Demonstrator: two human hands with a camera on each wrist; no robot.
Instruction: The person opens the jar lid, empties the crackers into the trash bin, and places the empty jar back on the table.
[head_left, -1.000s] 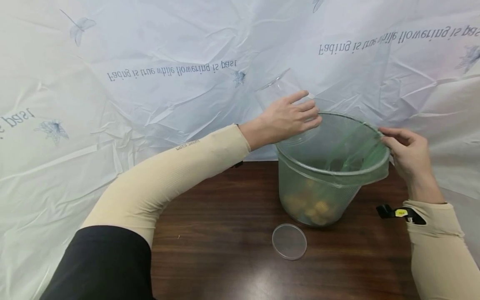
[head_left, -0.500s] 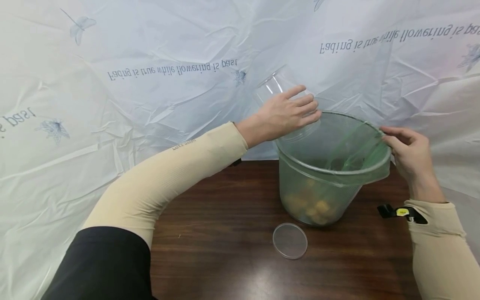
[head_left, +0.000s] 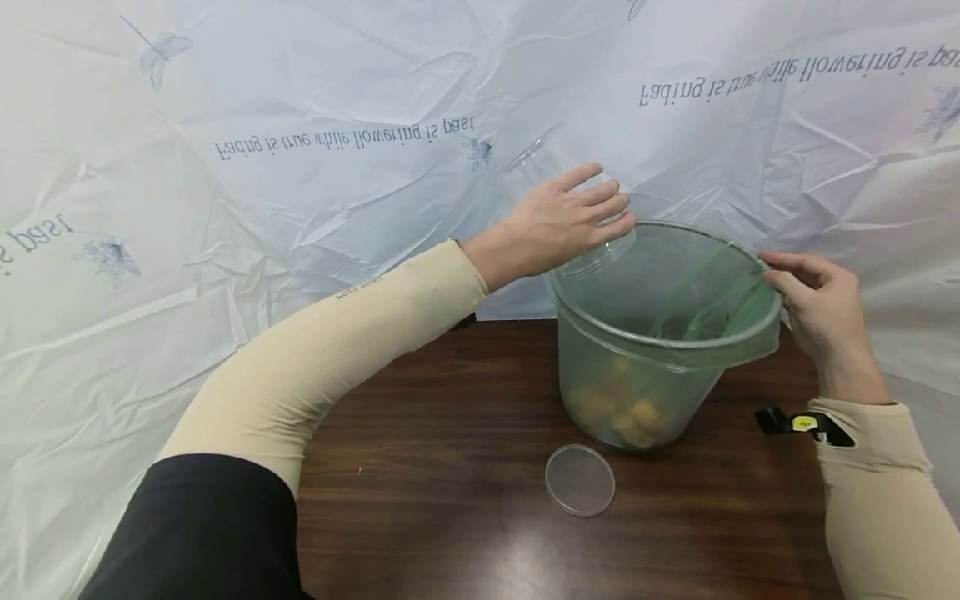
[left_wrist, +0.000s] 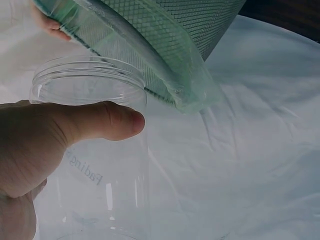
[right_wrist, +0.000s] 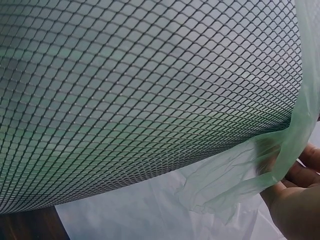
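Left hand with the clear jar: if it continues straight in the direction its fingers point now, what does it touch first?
Probably the rim of the mesh bin, lined with a green bag. The left hand holds the clear jar, fingers pointing right over the near rim. Depth is unclear; it might pass just above.

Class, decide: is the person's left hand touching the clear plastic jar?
Touching. The left wrist view shows the left hand gripping the clear plastic jar, thumb pressed flat across its wall just below the rim.
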